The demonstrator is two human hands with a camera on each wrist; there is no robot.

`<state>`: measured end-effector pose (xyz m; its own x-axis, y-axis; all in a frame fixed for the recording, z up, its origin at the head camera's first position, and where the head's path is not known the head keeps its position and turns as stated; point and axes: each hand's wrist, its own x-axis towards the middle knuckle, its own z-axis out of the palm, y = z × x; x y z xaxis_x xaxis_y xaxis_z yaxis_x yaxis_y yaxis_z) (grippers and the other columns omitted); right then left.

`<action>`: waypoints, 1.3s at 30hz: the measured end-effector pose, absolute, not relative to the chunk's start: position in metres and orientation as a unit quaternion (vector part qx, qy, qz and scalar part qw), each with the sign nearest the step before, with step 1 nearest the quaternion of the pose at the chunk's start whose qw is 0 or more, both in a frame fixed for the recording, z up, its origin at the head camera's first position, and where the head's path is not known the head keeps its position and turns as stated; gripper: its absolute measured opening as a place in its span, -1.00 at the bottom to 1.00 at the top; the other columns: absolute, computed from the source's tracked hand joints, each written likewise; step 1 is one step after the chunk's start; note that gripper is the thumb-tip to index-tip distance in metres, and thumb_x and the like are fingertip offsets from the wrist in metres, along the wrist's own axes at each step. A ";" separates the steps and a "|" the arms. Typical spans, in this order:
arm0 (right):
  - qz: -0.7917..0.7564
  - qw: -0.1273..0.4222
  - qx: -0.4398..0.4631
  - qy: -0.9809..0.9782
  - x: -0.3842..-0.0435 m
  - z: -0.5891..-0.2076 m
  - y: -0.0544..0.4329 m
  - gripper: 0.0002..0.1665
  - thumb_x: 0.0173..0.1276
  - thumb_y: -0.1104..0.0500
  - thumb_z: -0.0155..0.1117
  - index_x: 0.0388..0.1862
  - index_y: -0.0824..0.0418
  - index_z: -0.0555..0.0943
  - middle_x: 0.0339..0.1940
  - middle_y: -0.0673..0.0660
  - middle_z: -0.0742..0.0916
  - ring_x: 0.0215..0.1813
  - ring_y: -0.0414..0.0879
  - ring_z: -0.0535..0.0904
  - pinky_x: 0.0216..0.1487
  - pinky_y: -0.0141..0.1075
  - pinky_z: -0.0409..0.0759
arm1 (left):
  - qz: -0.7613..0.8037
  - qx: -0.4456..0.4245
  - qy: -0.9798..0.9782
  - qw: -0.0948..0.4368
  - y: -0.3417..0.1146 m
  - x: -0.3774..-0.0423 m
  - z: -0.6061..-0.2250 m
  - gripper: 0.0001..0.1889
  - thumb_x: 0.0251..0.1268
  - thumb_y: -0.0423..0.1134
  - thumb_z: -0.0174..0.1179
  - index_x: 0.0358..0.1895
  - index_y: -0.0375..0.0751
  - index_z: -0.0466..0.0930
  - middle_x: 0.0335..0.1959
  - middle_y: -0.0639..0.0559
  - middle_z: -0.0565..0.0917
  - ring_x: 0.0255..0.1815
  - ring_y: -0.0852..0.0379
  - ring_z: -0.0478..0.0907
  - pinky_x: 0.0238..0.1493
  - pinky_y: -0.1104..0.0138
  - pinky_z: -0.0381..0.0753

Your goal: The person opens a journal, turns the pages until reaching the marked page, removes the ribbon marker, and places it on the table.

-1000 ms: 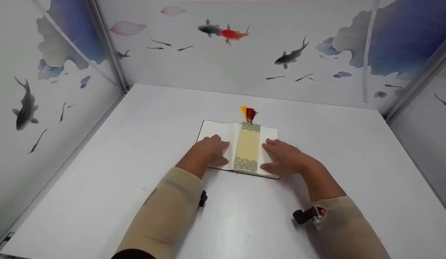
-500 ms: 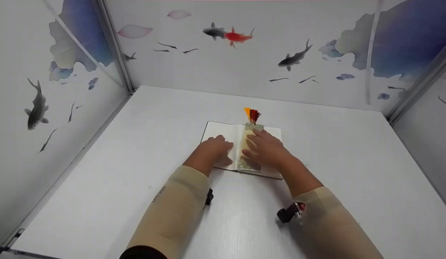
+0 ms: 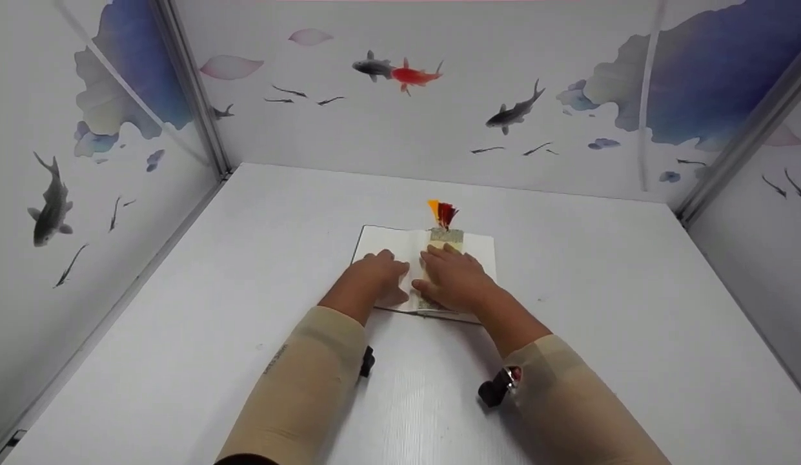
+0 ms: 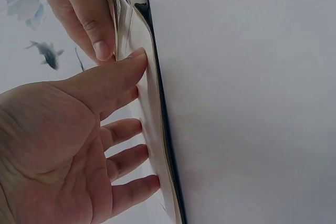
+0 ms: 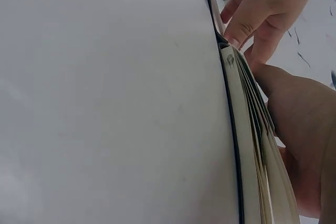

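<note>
An open notebook with blank cream pages and a dark cover lies flat on the white table. On its right page is a pale yellow bookmark with patterned green-grey ends, its yellow and dark red tassel sticking out past the far edge. My left hand rests on the left page, and in the left wrist view its fingertips touch the paper. My right hand lies over the bookmark near the spine, fingers extended, and covers its middle. In the right wrist view the notebook's page edges show below that hand.
The white table surrounds the notebook. Behind it stands a white panel printed with fish and petals, with similar panels at both sides. A black wrist camera hangs under the right sleeve.
My right hand has moved left from the right page's outer part onto the bookmark, toward the spine. The left hand stays on the left page. The head view has shifted slightly.
</note>
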<state>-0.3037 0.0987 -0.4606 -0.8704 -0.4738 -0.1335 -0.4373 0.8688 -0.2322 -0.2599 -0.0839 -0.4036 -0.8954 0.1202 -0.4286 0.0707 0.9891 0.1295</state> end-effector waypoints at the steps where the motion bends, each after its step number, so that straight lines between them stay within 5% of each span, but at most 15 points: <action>1: -0.094 0.095 -0.236 0.963 -0.304 -0.462 0.099 -0.05 0.60 -0.44 0.06 0.78 -0.04 0.19 0.82 0.01 0.23 0.85 0.13 -0.03 0.78 0.28 -0.03 | 0.055 0.047 0.972 0.223 -0.084 -0.260 -0.404 -0.23 0.55 0.09 0.30 0.72 0.21 0.21 0.74 -0.05 0.23 0.75 -0.18 0.19 0.71 -0.10 0.28; 24: -0.125 0.115 -0.208 0.963 -0.297 -0.463 0.148 -0.02 0.60 -0.40 0.11 0.80 -0.02 0.12 0.84 -0.01 0.17 0.86 0.12 -0.08 0.80 0.18 0.04 | 0.056 0.059 0.973 0.214 -0.085 -0.257 -0.403 -0.22 0.57 0.11 0.26 0.74 0.16 0.17 0.76 -0.05 0.18 0.78 -0.18 0.13 0.74 -0.09 0.21; 39: -0.149 0.126 -0.183 0.964 -0.298 -0.459 0.164 -0.12 0.63 -0.35 0.10 0.76 -0.03 0.23 0.80 0.05 0.27 0.83 0.15 0.06 0.78 0.20 0.09 | 0.058 0.076 0.974 0.207 -0.087 -0.260 -0.407 -0.22 0.59 0.10 0.23 0.74 0.12 0.15 0.77 -0.09 0.16 0.77 -0.23 0.12 0.72 -0.11 0.22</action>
